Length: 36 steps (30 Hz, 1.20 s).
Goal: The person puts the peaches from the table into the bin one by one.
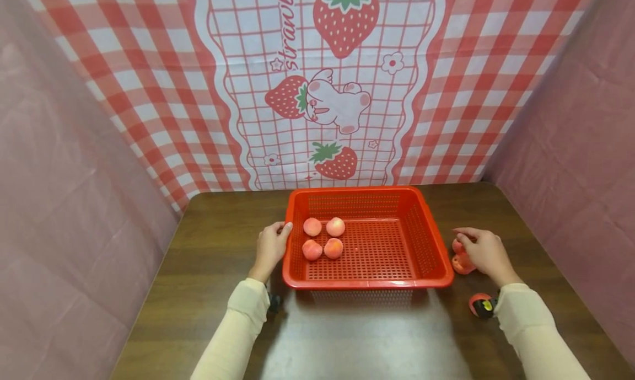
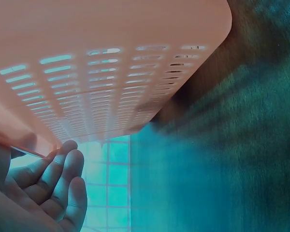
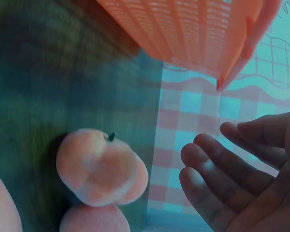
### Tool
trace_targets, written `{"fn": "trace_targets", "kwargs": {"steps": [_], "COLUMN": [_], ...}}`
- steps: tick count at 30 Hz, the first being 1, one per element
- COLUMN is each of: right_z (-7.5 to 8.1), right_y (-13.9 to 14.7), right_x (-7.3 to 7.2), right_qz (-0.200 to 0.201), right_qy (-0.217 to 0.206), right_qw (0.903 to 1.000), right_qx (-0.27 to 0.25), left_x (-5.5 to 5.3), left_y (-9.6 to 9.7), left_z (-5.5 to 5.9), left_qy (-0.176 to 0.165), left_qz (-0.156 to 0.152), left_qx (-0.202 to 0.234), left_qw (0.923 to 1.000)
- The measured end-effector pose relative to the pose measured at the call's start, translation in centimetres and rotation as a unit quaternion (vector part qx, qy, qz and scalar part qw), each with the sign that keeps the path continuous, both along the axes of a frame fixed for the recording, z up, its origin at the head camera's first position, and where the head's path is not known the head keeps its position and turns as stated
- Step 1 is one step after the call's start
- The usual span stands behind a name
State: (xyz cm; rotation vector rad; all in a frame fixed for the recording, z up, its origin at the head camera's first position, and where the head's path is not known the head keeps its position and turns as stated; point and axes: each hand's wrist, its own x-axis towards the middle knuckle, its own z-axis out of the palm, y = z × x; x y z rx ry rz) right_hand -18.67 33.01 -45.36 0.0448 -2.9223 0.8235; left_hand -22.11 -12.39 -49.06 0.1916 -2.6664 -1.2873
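Note:
A red plastic basket (image 1: 382,281) with slotted walls stands on the table, and several peaches (image 1: 333,249) lie grouped in its left half. At its left rim, my left hand (image 1: 272,246) grips the edge, thumb on top and fingers curled below. My right hand (image 1: 486,254) hovers just right of the basket with its fingers loosely bent and nothing between them. Below that hand lies a cluster of round fruit: in the right wrist view, an orange-pink fruit (image 3: 96,166) with a small green stem overlaps another behind it, and a pink one (image 3: 94,222) sits close by.
Nearer the right wrist, another red fruit (image 1: 479,303) is partly covered by the dark wrist camera. The brown wooden table (image 1: 208,292) meets a strawberry-print checked cloth (image 1: 317,115) at the back. Pink curtains (image 1: 570,143) hang on both sides.

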Motion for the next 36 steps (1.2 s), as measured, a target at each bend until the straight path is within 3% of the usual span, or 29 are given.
{"fn": "trace_targets", "kwargs": {"steps": [15,26,36], "right_z": [-0.4,-0.8,-1.3], "right_y": [3.3,5.4,6.6], "right_x": [0.2,0.8,1.1], "right_qz": [-0.029,-0.011,0.004], "right_qy": [-0.034,-0.122,-0.172], "right_qw": [0.9984,0.9904,0.9823], "right_qx": [0.035,0.063,0.074], "left_x": [0.0,0.1,0.1], "left_y": [0.0,0.1,0.2], "left_z": [-0.1,-0.1,-0.1], "left_qy": [-0.004,-0.013,-0.002], "left_qz": [0.002,0.004,0.006], "left_qx": [0.0,0.003,0.003], "left_qw": [1.0,0.9999,1.0]}}
